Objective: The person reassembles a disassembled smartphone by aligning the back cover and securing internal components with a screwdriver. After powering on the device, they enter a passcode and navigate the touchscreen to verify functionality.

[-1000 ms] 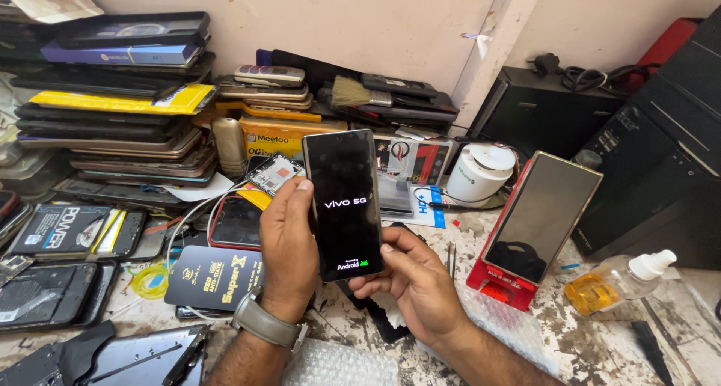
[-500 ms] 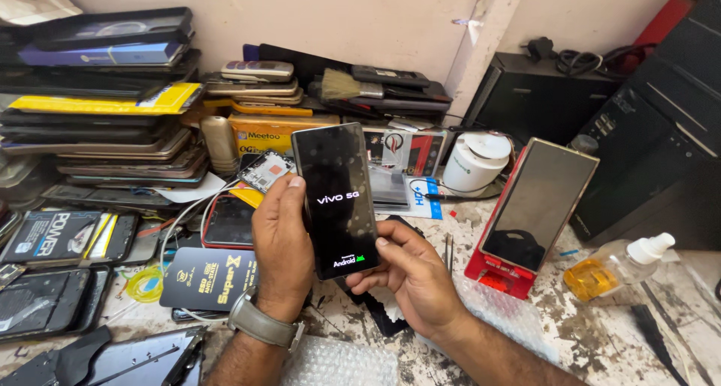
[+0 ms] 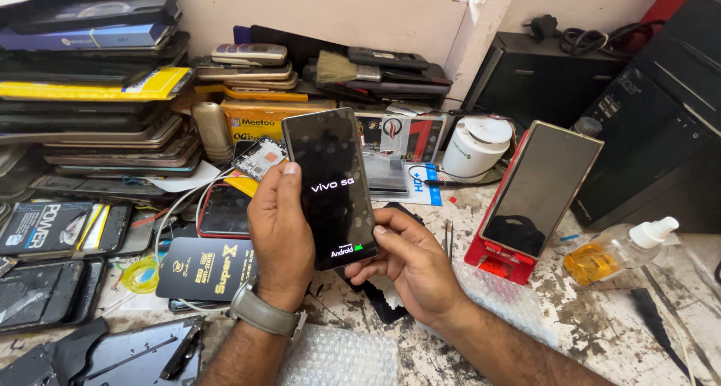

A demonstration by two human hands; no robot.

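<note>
Far left: stack of flat dark cases (image 3: 90, 70), black card packet (image 3: 203, 269) on the stained bench (image 3: 601, 333). Left hand (image 3: 279, 232) wrapped around smartphone (image 3: 330, 187), thumb on left edge of the lit screen. Long axis near upright, top tilted away. Right hand (image 3: 409, 262) at lower right corner, fingers curled, probably supporting from beneath. Further right: dark panel on red stand (image 3: 537, 194), amber spray bottle (image 3: 619, 251).
</note>
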